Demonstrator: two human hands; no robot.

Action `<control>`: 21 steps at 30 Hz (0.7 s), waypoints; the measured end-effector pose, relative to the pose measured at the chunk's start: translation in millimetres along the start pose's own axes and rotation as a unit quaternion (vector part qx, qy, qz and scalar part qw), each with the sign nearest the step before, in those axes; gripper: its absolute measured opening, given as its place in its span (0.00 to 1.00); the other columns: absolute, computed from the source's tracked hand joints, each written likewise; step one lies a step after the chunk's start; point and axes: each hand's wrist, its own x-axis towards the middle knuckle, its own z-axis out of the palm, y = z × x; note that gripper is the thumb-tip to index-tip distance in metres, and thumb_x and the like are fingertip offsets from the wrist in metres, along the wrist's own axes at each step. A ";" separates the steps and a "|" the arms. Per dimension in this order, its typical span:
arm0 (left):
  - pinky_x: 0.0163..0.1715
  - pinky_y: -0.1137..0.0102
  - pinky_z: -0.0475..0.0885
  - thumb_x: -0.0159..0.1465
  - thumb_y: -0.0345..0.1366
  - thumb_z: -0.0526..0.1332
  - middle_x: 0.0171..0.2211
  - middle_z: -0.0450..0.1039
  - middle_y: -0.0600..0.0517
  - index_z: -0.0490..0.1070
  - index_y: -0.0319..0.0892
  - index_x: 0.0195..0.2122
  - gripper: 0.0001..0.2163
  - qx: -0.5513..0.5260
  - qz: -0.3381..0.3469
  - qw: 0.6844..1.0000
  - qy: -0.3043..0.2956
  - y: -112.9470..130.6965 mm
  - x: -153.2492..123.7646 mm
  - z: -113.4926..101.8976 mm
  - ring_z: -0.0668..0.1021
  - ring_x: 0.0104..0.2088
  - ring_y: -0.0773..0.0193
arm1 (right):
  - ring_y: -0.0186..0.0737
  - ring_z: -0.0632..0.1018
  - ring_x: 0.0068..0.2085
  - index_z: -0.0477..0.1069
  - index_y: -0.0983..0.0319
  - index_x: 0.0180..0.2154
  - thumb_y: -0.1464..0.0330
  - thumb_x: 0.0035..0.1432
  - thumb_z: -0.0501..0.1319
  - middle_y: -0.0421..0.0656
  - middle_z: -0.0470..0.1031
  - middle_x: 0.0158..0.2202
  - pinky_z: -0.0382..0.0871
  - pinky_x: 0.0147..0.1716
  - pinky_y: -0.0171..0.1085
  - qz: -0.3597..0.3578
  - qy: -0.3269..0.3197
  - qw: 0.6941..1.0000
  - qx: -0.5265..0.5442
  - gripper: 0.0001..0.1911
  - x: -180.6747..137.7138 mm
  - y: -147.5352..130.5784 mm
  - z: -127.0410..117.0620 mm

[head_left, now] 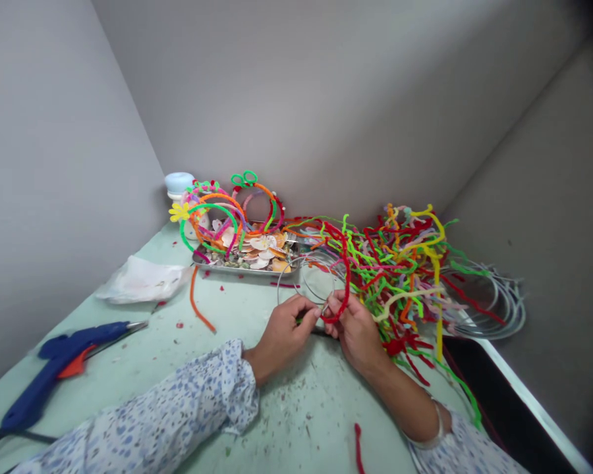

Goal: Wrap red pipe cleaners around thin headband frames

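Both my hands work close together over the middle of the table. My left hand (290, 331) is closed in a pinch on a thin grey wire hoop (279, 287), which arcs up beyond the fingers. In my right hand (356, 331), the fingers close around a red pipe cleaner (346, 263) that curves upward in a loop. Its lower part bends under the fingertips, where it meets the wire. Fingers partly hide the exact contact. A dark, narrow object (325, 332) lies beneath the hands, mostly covered.
Tangled coloured pipe cleaners (395, 263) heap at right, beside coiled wire (511, 306) and a dark phone-like slab (494, 388). Behind, a metal tray (237, 270) holds shells and pipe-cleaner headbands (237, 227). A blue glue gun (54, 368) and plastic bag (141, 280) lie left.
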 end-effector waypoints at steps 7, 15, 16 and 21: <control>0.35 0.71 0.66 0.66 0.36 0.54 0.29 0.70 0.53 0.70 0.40 0.30 0.10 -0.009 -0.001 1.000 0.006 -0.2 0.4 -0.1 0.72 0.32 0.66 | 0.29 0.66 0.20 0.65 0.60 0.31 0.59 0.59 0.61 0.34 0.67 0.22 0.57 0.19 0.29 -0.004 -0.009 1.000 -0.006 0.12 0.9 -2.0 0.5; 0.35 0.71 0.65 0.66 0.35 0.55 0.29 0.70 0.52 0.70 0.40 0.30 0.09 0.005 0.001 1.000 -0.001 -1.4 0.5 0.2 0.72 0.32 0.65 | 0.28 0.66 0.20 0.65 0.60 0.32 0.60 0.60 0.60 0.33 0.66 0.22 0.57 0.18 0.29 -0.011 -0.009 1.000 -0.023 0.11 -0.1 -1.4 0.6; 0.35 0.71 0.65 0.66 0.35 0.56 0.29 0.70 0.53 0.70 0.40 0.30 0.08 0.010 0.003 1.000 0.001 -1.4 0.4 0.3 0.72 0.32 0.65 | 0.28 0.66 0.19 0.65 0.60 0.32 0.60 0.60 0.60 0.33 0.66 0.22 0.57 0.18 0.29 -0.012 -0.008 1.000 -0.026 0.11 0.1 -0.6 0.4; 0.34 0.71 0.64 0.65 0.33 0.56 0.29 0.69 0.53 0.70 0.40 0.30 0.07 0.041 0.018 0.999 0.004 -1.7 0.2 1.7 0.71 0.32 0.66 | 0.27 0.66 0.19 0.66 0.60 0.31 0.61 0.60 0.61 0.34 0.67 0.22 0.57 0.18 0.28 -0.003 -0.003 1.000 -0.018 0.11 1.5 2.4 -0.8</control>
